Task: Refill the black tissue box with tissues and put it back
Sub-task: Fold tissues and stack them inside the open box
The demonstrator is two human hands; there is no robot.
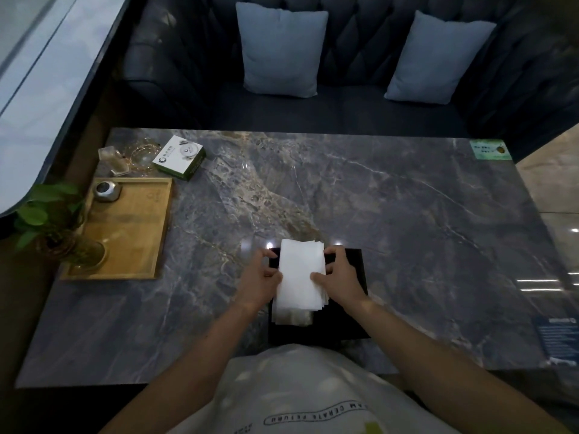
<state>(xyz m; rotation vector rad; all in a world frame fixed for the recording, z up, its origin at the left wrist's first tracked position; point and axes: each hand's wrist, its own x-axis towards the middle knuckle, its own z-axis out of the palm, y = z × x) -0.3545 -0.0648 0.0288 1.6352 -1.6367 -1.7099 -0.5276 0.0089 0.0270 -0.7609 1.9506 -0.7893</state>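
Observation:
A stack of white tissues (pixel 301 270) lies over the black tissue box (pixel 351 314), which sits at the near middle of the marble table (pixel 407 220). My left hand (pixel 261 277) grips the stack's left edge, and my right hand (pixel 340 278) grips its right edge, thumbs on top. The stack's near end looks translucent, like a wrapper. Most of the box is hidden beneath the tissues and my hands.
A wooden tray (pixel 131 233) at the left holds a small metal jar (pixel 106 190) and a potted plant (pixel 53 227). Behind it stand glassware (pixel 138 155) and a white-green box (pixel 180 157). A dark sofa with two grey cushions (pixel 282 48) faces me.

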